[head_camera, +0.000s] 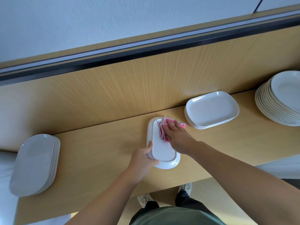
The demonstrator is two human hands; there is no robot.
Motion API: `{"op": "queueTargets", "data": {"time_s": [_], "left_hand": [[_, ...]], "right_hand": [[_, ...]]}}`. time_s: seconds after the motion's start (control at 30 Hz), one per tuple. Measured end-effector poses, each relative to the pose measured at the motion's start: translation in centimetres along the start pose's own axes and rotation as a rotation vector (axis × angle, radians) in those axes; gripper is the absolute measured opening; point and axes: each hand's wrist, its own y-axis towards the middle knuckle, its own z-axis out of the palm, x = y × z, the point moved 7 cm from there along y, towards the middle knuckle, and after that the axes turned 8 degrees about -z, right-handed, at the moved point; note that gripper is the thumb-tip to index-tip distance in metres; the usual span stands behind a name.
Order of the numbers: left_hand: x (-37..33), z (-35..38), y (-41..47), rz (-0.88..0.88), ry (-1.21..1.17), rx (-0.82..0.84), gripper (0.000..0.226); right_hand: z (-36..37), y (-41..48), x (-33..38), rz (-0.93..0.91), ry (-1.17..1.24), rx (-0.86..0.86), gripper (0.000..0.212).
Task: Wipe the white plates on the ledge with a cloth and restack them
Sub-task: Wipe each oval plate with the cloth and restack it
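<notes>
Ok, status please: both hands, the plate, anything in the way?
Left hand grips upturned plate at its near edge. Right hand presses pink cloth on it. Left plate stack and nearest right stack stand apart.

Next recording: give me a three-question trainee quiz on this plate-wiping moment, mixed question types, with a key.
1. True or false: the right hand presses the pink cloth onto the plate.
2. Which hand grips that plate's edge? A) the left hand B) the right C) neither
3. Fill in: apart from that plate, the ledge holds ___ stacks.
Key: 1 true; 2 A; 3 three: left stack, middle stack, right stack.
</notes>
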Motion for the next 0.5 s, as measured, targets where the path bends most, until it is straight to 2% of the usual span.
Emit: {"op": "queueTargets", "data": {"time_s": [0.27,0.33,0.43,0.5], "left_hand": [[0.0,0.0,0.0,-0.020,-0.003,-0.012,0.089],[-0.1,0.0,-0.1,-0.021,-0.003,-0.011,0.088],[-0.2,0.0,-0.1,-0.022,-0.005,-0.014,0.087],[-0.3,0.0,-0.2,-0.018,-0.009,-0.016,0.088]], "right_hand": [[-0.6,0.5,0.9,-0.055,-0.103,0.033,0.058],[-0.6,0.4,1.0,-0.083,-0.112,0.035,0.068],[-0.4,-0.1,1.4,-0.128,-0.088,0.025,0.058],[0.0,-0.7,1.8,-0.157,-0.100,0.024,0.062]]}}
